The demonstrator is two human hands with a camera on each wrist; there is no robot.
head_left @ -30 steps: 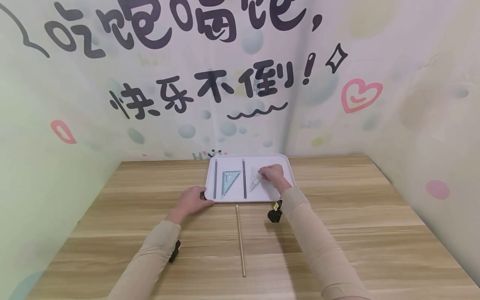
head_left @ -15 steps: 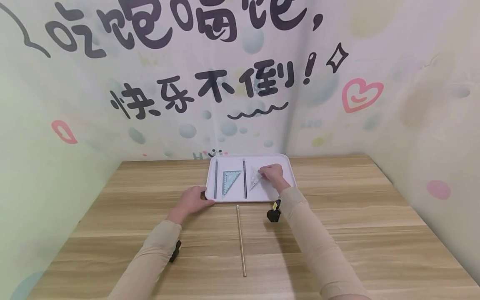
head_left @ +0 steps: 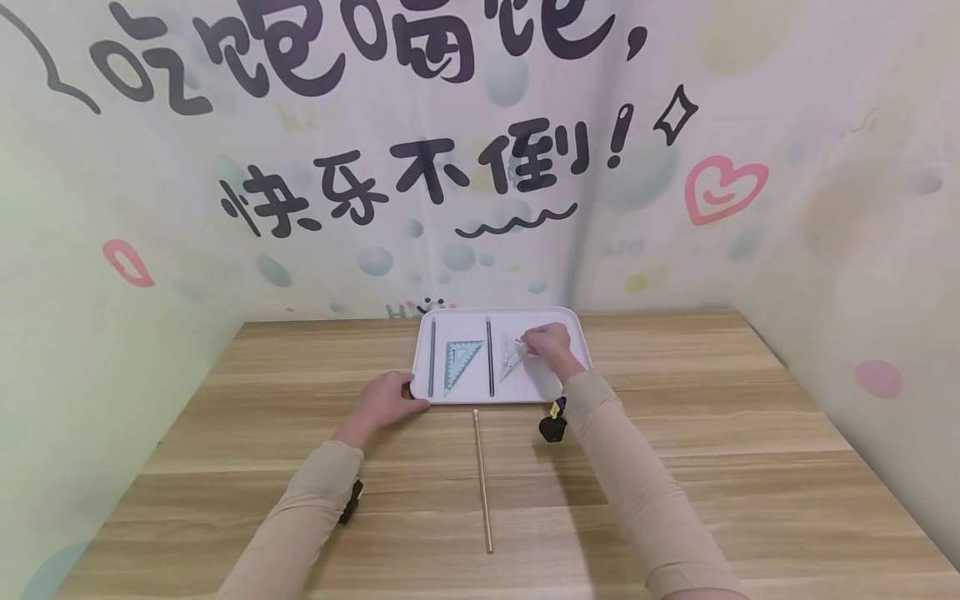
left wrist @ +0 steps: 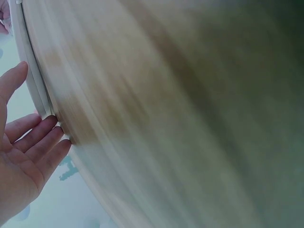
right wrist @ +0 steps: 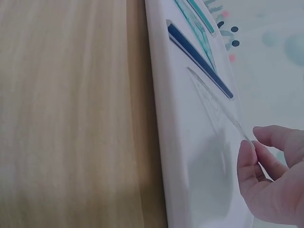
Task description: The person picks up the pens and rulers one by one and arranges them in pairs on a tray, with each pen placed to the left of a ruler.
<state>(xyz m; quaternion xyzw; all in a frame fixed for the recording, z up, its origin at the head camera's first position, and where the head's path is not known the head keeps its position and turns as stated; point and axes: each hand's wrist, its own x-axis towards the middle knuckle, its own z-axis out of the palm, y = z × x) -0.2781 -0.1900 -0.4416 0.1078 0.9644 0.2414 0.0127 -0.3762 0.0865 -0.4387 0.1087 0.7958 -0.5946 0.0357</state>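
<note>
A white tray (head_left: 536, 386) lies at the table's back edge. My left hand (head_left: 384, 402) is at its front left corner; in the left wrist view the fairly straight fingers (left wrist: 51, 142) touch its side, thumb spread apart. My right hand (head_left: 550, 343) pinches a clear set square (head_left: 511, 357) by one edge over the tray's right part. In the right wrist view the clear set square (right wrist: 213, 97) stands tilted, casting a shadow on the tray. Left of it lie a black pencil (head_left: 491, 358), a pale blue set square (head_left: 459, 360) and a dark grey-blue pencil (head_left: 431, 360).
A gold pencil (head_left: 483, 483) lies lengthwise on the wooden table (head_left: 720, 492), in front of the tray and between the forearms. A patterned wall (head_left: 360, 287) rises right behind the tray. A black wrist camera (head_left: 553, 427) hangs beneath the right wrist.
My right hand has shifted very slightly to the right, with the clear set square still in its pinch. The left hand and the tray have stayed in place.
</note>
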